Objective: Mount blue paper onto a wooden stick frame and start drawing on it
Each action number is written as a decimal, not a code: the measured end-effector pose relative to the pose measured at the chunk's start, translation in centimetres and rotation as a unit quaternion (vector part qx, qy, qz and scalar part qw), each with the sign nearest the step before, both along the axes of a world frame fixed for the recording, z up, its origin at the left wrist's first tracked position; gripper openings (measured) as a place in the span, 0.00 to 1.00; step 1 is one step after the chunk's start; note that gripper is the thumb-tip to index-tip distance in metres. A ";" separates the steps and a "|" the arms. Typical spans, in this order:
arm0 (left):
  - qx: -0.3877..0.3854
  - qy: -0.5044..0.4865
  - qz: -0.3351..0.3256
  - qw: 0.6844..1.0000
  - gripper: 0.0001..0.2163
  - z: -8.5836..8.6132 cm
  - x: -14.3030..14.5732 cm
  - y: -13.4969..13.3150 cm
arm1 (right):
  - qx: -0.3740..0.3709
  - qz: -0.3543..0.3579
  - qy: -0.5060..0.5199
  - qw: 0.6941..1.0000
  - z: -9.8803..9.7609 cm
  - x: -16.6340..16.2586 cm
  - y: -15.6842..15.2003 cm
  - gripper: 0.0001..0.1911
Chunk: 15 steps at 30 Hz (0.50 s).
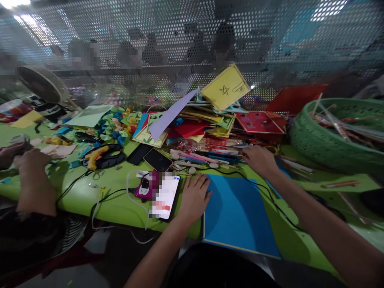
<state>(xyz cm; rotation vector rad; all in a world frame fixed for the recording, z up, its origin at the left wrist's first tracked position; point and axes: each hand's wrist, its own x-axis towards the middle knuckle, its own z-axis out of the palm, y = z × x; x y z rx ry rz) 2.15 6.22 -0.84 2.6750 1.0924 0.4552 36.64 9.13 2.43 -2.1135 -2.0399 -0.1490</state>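
My left hand (pixel 195 196) lies flat with fingers spread on the green table, at the left edge of a blue board (pixel 237 212). Just left of it is a lit phone (pixel 169 196), partly blurred out. Farther forward, my right hand (pixel 259 160) reaches into a row of pens and sticks (pixel 207 157). Its fingers bend down together there; whatever is between them is hidden. Close to those fingertips are a metal blade (pixel 240 146) and a yellow loop handle (pixel 273 150). A black cable (pixel 264 186) runs from the pens across the blue board's right side.
Piled cards and papers (pixel 207 116) stand behind the pens. At right is a green basket (pixel 330 136) of sticks. Two dark phones (pixel 158 160), a glue gun (pixel 100 156) and cables lie left. Another person's hands (pixel 31 160) work at far left, near a fan (pixel 43 86).
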 end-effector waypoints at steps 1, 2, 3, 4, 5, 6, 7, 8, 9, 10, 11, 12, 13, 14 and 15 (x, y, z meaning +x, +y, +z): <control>-0.001 0.000 -0.001 1.000 0.19 0.0 0.0 0.0 | 0.007 -0.001 0.020 1.000 0.2 0.2 -0.1 0.16; -0.002 0.001 -0.003 1.000 0.19 0.0 0.0 0.0 | 0.016 -0.002 0.042 0.999 0.3 0.4 -0.2 0.15; -0.002 0.001 -0.003 1.000 0.19 0.0 0.0 0.0 | 0.027 -0.005 0.069 0.997 0.5 0.6 -0.3 0.13; -0.002 0.002 -0.003 1.000 0.19 0.1 0.0 0.0 | 0.039 -0.009 0.098 0.994 0.7 0.9 -0.4 0.11; -0.003 0.002 -0.003 1.000 0.20 0.1 0.0 0.0 | 0.052 -0.015 0.131 0.990 0.9 1.2 -0.5 0.09; -0.003 0.003 -0.002 1.000 0.20 0.2 0.0 0.0 | 0.066 -0.022 0.167 0.983 1.1 1.4 -0.5 0.08; -0.002 0.001 -0.001 1.000 0.20 0.2 0.0 0.0 | 0.081 -0.031 0.206 0.975 1.3 1.7 -0.6 0.08; 0.000 -0.002 0.001 1.000 0.20 0.3 0.0 0.1 | 0.097 -0.041 0.248 0.963 1.5 1.9 -0.8 0.09; 0.003 -0.008 0.003 1.000 0.20 0.3 0.0 0.1 | 0.113 -0.052 0.292 0.948 1.8 2.0 -0.9 0.11; 0.006 -0.018 0.006 1.000 0.20 0.4 0.0 0.2 | 0.131 -0.064 0.337 0.930 2.1 2.1 -1.2 0.13; 0.009 -0.032 0.010 0.999 0.20 0.6 0.0 0.2 | 0.151 -0.077 0.380 0.909 2.4 2.1 -1.5 0.17; 0.012 -0.050 0.015 0.999 0.20 0.8 0.1 0.2 | 0.173 -0.089 0.422 0.886 2.8 2.0 -1.9 0.20; 0.013 -0.072 0.021 0.997 0.21 1.0 0.1 0.2 | 0.197 -0.102 0.459 0.861 3.1 1.9 -2.3 0.22; 0.012 -0.095 0.026 0.995 0.23 1.3 0.2 0.2 | 0.221 -0.114 0.491 0.835 3.6 1.8 -2.9 0.24; 0.009 -0.117 0.031 0.993 0.24 1.8 0.4 0.2 | 0.245 -0.126 0.518 0.810 4.0 1.6 -3.5 0.25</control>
